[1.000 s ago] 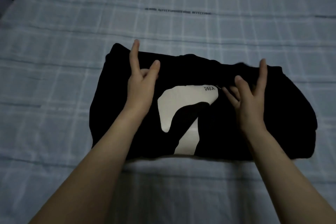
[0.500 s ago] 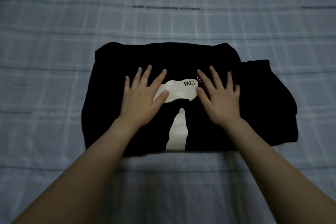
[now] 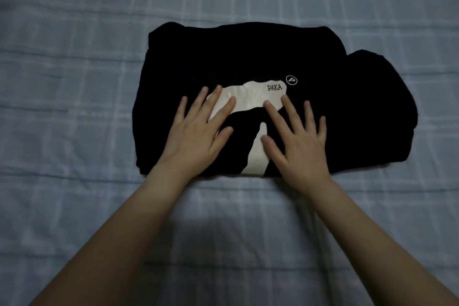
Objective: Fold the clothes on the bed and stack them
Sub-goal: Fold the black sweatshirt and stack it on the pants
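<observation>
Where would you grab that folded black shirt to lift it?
Probably the near long edge of the folded black shirt with white print: it lies straight and closest, so scoop under it from the near side. The right end is stepped.

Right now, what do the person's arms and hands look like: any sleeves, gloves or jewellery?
Both forearms are bare to the picture's edge, no sleeve showing. The left hand and right hand wear no gloves; no ring, watch or bracelet is visible.
</observation>
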Demonstrator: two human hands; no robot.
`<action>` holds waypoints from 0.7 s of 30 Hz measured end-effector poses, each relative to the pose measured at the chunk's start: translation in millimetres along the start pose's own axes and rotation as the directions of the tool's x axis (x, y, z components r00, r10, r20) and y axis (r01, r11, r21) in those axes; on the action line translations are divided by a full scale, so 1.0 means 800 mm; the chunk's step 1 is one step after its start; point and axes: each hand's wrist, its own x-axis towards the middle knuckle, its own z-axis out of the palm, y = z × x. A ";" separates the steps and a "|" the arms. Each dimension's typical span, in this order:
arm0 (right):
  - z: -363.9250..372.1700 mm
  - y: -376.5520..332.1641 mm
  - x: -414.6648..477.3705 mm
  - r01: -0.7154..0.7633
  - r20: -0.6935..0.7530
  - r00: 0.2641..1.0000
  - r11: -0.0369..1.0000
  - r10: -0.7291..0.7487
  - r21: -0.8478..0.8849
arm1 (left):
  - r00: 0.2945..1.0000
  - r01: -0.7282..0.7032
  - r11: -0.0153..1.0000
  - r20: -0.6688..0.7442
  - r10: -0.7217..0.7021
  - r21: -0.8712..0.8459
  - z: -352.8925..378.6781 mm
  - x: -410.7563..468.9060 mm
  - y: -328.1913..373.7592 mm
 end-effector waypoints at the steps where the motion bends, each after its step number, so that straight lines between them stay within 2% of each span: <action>1: -0.002 0.002 -0.014 0.035 0.016 0.999 0.999 -0.035 -0.014 | 1.000 -0.012 1.000 -0.016 0.012 0.012 -0.003 -0.014 -0.003; 4: 0.000 0.016 -0.045 0.172 0.094 0.983 0.973 -0.159 -0.153 | 0.998 -0.065 0.992 0.030 0.062 0.110 0.002 -0.067 -0.020; 7: 0.005 0.019 -0.036 0.171 0.062 0.985 0.960 -0.161 -0.222 | 0.985 -0.150 0.971 0.115 0.130 0.188 0.001 -0.073 -0.044; 11: 0.013 0.017 -0.053 0.169 -0.060 0.981 0.962 -0.186 -0.214 | 0.958 -0.278 0.930 0.002 0.286 0.241 -0.016 -0.070 -0.088; 13: 0.022 0.014 -0.080 0.206 -0.063 0.973 0.962 -0.221 -0.181 | 0.963 -0.267 0.937 0.023 0.269 0.225 -0.011 -0.090 -0.099; 17: 0.022 0.016 -0.082 0.199 -0.034 0.978 0.971 -0.205 -0.136 | 0.970 -0.206 0.960 0.168 0.174 0.191 -0.003 -0.095 -0.092; 21: 0.022 0.017 -0.083 0.198 -0.034 0.979 0.975 -0.202 -0.104 | 0.979 -0.171 0.969 0.140 0.148 0.178 -0.003 -0.096 -0.081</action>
